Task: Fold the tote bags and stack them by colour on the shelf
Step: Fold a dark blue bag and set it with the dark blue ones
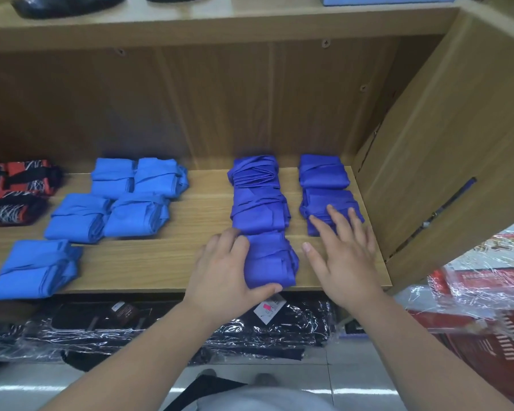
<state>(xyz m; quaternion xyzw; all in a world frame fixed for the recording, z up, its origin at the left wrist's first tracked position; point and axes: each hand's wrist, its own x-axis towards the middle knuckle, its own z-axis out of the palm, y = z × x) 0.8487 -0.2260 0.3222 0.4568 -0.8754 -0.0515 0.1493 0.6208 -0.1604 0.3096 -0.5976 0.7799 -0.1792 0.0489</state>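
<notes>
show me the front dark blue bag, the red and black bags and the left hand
front dark blue bag (271, 258): head view, its top face
red and black bags (17, 189): head view, patterned top fabric
left hand (220, 272): head view, back of the hand

Head-worn view, forward and down, near shelf
</notes>
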